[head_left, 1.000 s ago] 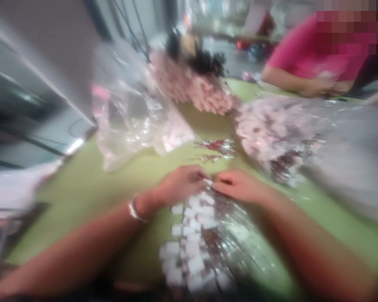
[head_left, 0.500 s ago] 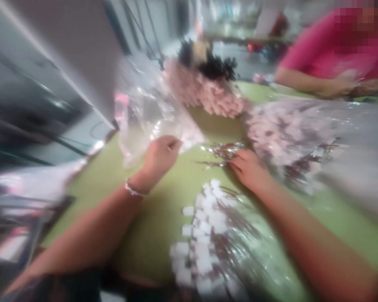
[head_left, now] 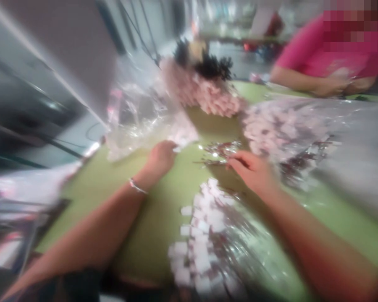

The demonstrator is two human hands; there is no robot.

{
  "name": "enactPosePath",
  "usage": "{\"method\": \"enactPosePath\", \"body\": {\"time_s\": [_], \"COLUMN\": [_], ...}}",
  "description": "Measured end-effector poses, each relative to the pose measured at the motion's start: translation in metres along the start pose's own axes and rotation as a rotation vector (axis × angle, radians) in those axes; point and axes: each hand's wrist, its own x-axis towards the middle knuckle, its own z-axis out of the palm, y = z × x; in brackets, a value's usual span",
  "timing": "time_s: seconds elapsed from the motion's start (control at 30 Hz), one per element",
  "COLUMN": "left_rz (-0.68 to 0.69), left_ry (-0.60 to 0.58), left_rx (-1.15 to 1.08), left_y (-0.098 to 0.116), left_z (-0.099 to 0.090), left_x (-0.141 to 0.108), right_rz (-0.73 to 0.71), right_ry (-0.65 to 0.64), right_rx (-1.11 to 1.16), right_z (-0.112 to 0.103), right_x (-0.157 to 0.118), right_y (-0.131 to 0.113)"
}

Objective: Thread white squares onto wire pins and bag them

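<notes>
My left hand (head_left: 161, 158), a bracelet at its wrist, is closed beside the clear plastic bag (head_left: 135, 121) and the white pieces (head_left: 185, 134) at its edge. Blur and the hand itself hide what its fingers hold. My right hand (head_left: 250, 170) is closed in a pinch at the end of a thin dark stem (head_left: 209, 162), low over the green table (head_left: 129, 218). Just behind that stem lies a small bunch of shiny, brownish stems (head_left: 223, 149). Nearer me, clear-wrapped stems (head_left: 242, 226) with white tags (head_left: 204, 235) spread across the table.
Pink bundles (head_left: 219, 96) and dark foliage (head_left: 212, 63) lie at the back. On the right are pale pink wrapped bundles (head_left: 267, 126) and a whitish plastic sheet (head_left: 359, 155). Across the table sits a person in a pink shirt (head_left: 318, 54), hands together.
My left hand has turned slightly and stays by the plastic bag. My right fingers have drawn into a clearer pinch at the stem. The view has shifted a little.
</notes>
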Motion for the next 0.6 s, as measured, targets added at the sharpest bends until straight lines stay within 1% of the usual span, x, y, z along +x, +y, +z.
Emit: {"method": "enactPosePath", "body": {"time_s": [0.03,0.1,0.17,0.23,0.33,0.4,0.47,0.5,0.53,0.6], "left_rz": [0.012,0.030,0.020,-0.027,-0.103,-0.118,-0.101,-0.098,-0.103,-0.139], "left_ry": [-0.007,-0.027,-0.037,-0.037,-0.036,0.007,0.061,0.051,0.005,-0.146], "left_rx": [-0.023,-0.072,-0.121,-0.180,-0.264,-0.295,-0.363,-0.442,-0.552,-0.810], "left_y": [0.001,0.004,0.007,0.010,0.016,0.024,0.033,0.039,0.044,0.053], "left_z": [0.001,0.002,0.002,0.002,-0.002,-0.005,-0.008,-0.008,-0.008,-0.004], "left_x": [0.000,-0.001,-0.001,-0.002,-0.004,-0.008,-0.013,-0.016,-0.020,-0.026], "right_rz": [0.020,0.014,0.014,0.037,0.092,0.128,0.146,0.147,0.146,0.133], "right_ry": [-0.056,-0.129,-0.158,-0.177,-0.184,-0.190,-0.188,-0.184,-0.178,-0.160], "right_rx": [0.002,-0.016,-0.054,-0.078,-0.044,-0.016,-0.001,0.004,0.009,0.024], "right_z": [0.002,0.006,0.010,0.012,0.011,0.009,0.007,0.006,0.006,0.006], "right_x": [0.000,0.001,0.002,0.002,0.001,0.000,-0.002,-0.003,-0.004,-0.007], "right_y": [0.003,0.011,0.018,0.022,0.020,0.014,0.007,0.004,0.001,-0.004]}}
